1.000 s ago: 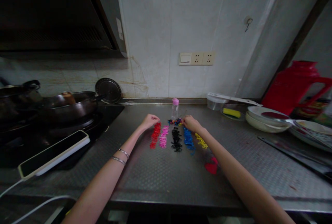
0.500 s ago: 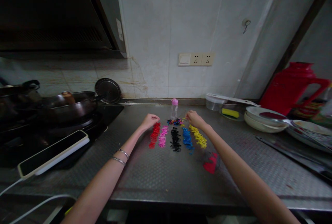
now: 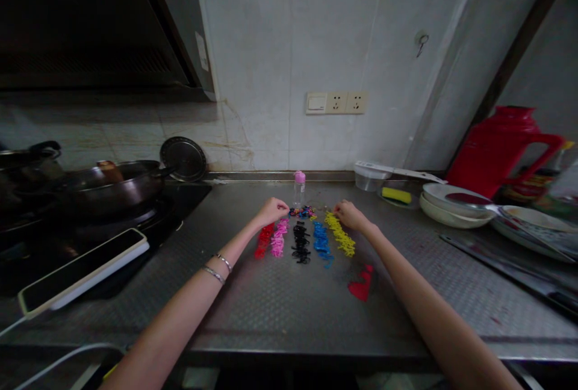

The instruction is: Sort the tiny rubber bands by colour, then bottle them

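Note:
Rows of small rubber bands lie on the metal counter, sorted by colour: red (image 3: 264, 242), pink (image 3: 279, 238), black (image 3: 301, 244), blue (image 3: 322, 242) and yellow (image 3: 341, 235). Behind them sits a mixed heap of bands (image 3: 301, 212), with a small clear bottle (image 3: 299, 191) with a pink cap standing just beyond. My left hand (image 3: 272, 212) is over the tops of the red and pink rows, its fingertips pinched at the heap's left edge. Beside the top of the yellow row, my right hand (image 3: 351, 216) has its fingers closed. Whatever either hand holds is too small to make out.
A red heart-marked clear bag (image 3: 361, 284) lies near the right forearm. To the left are a phone (image 3: 83, 269), a pan (image 3: 115, 182) and the stove. On the right stand bowls (image 3: 456, 209), a sponge (image 3: 396, 195), a knife (image 3: 501, 266) and a red thermos (image 3: 497, 149).
My left hand has moved right, from above the red row to the mixed heap. My right hand has shifted away from the heap to the right side of the yellow row's top.

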Action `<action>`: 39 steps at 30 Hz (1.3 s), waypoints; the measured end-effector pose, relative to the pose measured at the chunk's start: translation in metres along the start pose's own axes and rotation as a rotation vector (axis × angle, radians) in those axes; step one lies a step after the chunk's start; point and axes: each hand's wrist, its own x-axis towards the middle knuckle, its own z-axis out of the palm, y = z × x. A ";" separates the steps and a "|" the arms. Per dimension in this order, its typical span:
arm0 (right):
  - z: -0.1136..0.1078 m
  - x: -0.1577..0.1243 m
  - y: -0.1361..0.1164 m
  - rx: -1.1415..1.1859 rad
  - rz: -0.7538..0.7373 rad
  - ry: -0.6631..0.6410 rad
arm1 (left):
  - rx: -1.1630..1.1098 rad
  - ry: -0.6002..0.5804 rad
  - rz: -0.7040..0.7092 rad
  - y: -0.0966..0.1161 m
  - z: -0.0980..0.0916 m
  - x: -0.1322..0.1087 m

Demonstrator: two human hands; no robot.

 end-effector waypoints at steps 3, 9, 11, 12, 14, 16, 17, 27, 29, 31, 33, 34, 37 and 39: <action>0.002 -0.003 0.004 0.062 -0.005 0.061 | 0.117 -0.075 0.058 0.013 0.015 0.011; 0.003 -0.011 0.006 0.103 -0.007 0.143 | 0.412 -0.157 0.076 0.035 0.042 0.028; 0.003 -0.013 0.006 0.115 -0.011 0.150 | 0.474 -0.173 0.071 0.041 0.046 0.030; 0.003 -0.013 0.006 0.122 -0.011 0.152 | 0.495 -0.181 0.072 0.044 0.048 0.031; 0.002 -0.014 0.005 0.134 -0.009 0.155 | 0.519 -0.195 0.074 0.048 0.051 0.032; 0.001 -0.014 0.004 0.141 -0.008 0.159 | 0.521 -0.199 0.076 0.049 0.054 0.033; 0.001 -0.014 0.003 0.141 -0.008 0.160 | 0.518 -0.196 0.076 0.049 0.055 0.034; -0.004 -0.016 -0.001 0.127 -0.032 0.192 | 0.384 -0.181 0.050 0.043 0.058 0.044; -0.004 -0.015 0.001 0.128 -0.034 0.202 | 0.309 -0.175 0.066 0.042 0.055 0.049; -0.004 -0.015 0.002 0.130 -0.029 0.210 | 0.229 -0.162 0.080 0.043 0.051 0.055; -0.004 -0.014 0.002 0.137 -0.024 0.213 | 0.172 -0.128 0.084 0.047 0.047 0.061; -0.005 -0.014 0.002 0.142 -0.022 0.215 | 0.155 -0.108 0.087 0.049 0.046 0.064; -0.007 -0.016 0.000 0.150 -0.017 0.223 | 0.155 -0.070 0.114 0.054 0.049 0.072; -0.009 -0.017 0.000 0.151 -0.010 0.230 | 0.175 -0.079 0.126 0.057 0.057 0.077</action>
